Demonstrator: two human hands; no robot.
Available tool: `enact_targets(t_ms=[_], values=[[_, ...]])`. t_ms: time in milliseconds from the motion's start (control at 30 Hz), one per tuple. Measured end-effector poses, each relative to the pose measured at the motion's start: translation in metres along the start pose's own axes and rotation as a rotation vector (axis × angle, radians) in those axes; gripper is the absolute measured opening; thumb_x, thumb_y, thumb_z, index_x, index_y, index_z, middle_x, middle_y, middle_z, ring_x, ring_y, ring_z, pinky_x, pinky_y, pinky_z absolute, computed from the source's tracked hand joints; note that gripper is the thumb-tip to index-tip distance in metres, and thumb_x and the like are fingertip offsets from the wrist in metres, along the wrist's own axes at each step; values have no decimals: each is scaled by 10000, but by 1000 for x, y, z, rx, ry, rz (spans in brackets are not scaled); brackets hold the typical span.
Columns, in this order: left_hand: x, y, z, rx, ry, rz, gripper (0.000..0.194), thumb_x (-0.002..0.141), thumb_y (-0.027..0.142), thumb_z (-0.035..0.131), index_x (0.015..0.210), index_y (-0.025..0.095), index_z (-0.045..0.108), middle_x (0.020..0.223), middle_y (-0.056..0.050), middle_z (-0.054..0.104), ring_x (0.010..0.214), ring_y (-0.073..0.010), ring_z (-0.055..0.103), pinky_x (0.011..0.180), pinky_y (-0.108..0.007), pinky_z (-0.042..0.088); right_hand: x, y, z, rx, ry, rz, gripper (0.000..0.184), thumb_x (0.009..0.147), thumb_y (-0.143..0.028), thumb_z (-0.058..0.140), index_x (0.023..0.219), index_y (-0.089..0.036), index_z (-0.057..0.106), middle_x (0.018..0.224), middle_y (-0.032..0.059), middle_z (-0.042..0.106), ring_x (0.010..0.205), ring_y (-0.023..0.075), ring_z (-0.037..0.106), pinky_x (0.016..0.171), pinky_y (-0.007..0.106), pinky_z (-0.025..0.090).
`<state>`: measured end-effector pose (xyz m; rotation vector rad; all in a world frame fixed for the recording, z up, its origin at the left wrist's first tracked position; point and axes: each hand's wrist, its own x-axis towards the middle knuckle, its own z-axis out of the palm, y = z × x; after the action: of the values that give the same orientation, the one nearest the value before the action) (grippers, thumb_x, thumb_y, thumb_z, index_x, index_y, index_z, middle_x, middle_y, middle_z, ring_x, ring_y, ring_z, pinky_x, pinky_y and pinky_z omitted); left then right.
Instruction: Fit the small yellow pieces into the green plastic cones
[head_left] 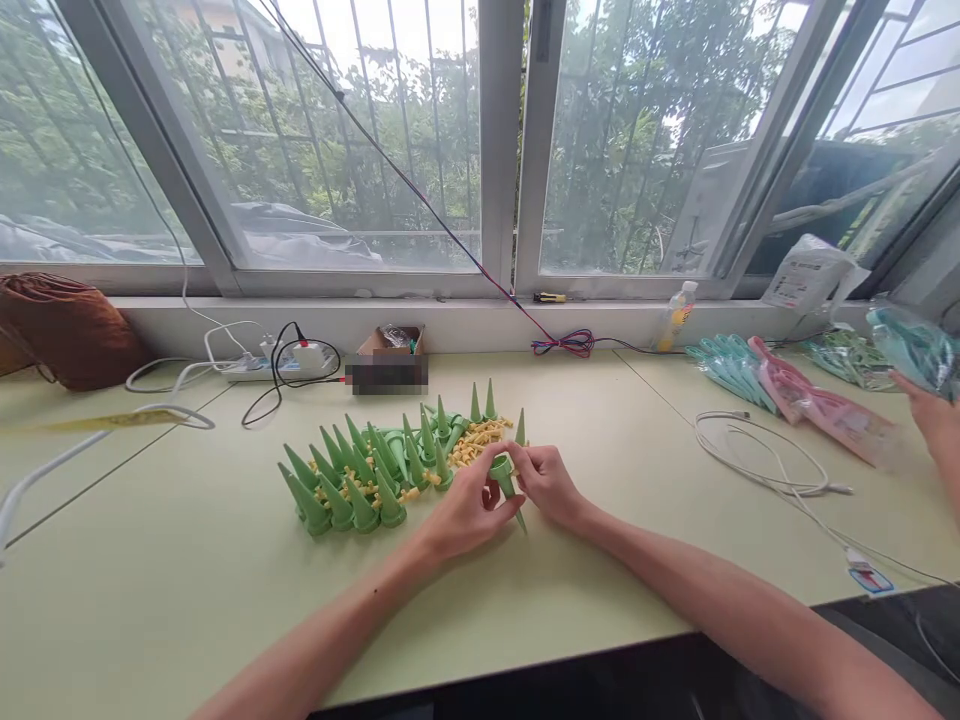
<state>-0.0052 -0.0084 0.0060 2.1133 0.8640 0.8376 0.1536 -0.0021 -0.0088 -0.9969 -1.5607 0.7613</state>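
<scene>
My left hand (472, 512) is closed around a green plastic spike (502, 474), its open round end up and its point slanting down to the right. At the rim of that spike, the fingers of my right hand (553, 488) are pinched together; whatever they hold is hidden. Just beyond my hands lies a heap of small yellow plastic pieces (480, 436). To the left, several green spikes (364, 512) stand point up in rows with yellow pieces among them. A single green spike (520, 428) stands upright behind my right hand.
Near the window sit a small cardboard box (409, 336), a power strip (259, 368) with cables, and a bottle (677, 316). On the right lie bagged teal items (731, 372), a pink bag (817, 405) and a coiled white cable (750, 455). Another person's hand (934, 425) holds a bag there.
</scene>
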Motion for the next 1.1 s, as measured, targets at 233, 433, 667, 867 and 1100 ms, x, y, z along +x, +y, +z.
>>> enact_targets(t_ms=[233, 433, 667, 867, 1100], values=[[0, 1, 0, -10, -4, -11, 533, 829, 233, 597, 1320, 215, 390, 637, 81, 495, 524, -80, 463, 492, -182, 375, 0, 2, 0, 14, -6, -4, 598, 950, -550, 440, 481, -186, 366, 439, -40, 322, 423, 75, 282, 432, 237, 236], [0, 1, 1, -29, -4, -18, 532, 830, 237, 595, 1319, 198, 390, 621, 83, 490, 509, -81, 455, 487, -186, 367, 0, 1, 0, 6, -10, -3, 608, 946, -571, 434, 480, -186, 371, 436, -38, 338, 423, 76, 290, 432, 236, 250], [0, 2, 0, -23, 2, -11, 531, 831, 236, 590, 1321, 198, 389, 619, 86, 477, 509, -81, 456, 487, -186, 365, -1, 1, 1, -20, -11, 9, 628, 938, -614, 413, 480, -188, 364, 433, -30, 359, 424, 80, 309, 434, 235, 276], [0, 2, 1, -25, 3, -17, 533, 825, 235, 597, 1318, 201, 395, 616, 88, 470, 509, -80, 452, 487, -183, 362, 0, 0, 1, -32, -10, 20, 637, 928, -641, 401, 481, -189, 364, 432, -28, 363, 422, 80, 312, 430, 234, 282], [0, 2, 0, -35, -16, -19, 544, 820, 221, 594, 1321, 198, 384, 613, 91, 473, 504, -76, 441, 479, -178, 346, 0, 0, 1, -20, -13, 7, 625, 938, -609, 412, 478, -191, 341, 434, -34, 336, 429, 76, 289, 435, 234, 268]])
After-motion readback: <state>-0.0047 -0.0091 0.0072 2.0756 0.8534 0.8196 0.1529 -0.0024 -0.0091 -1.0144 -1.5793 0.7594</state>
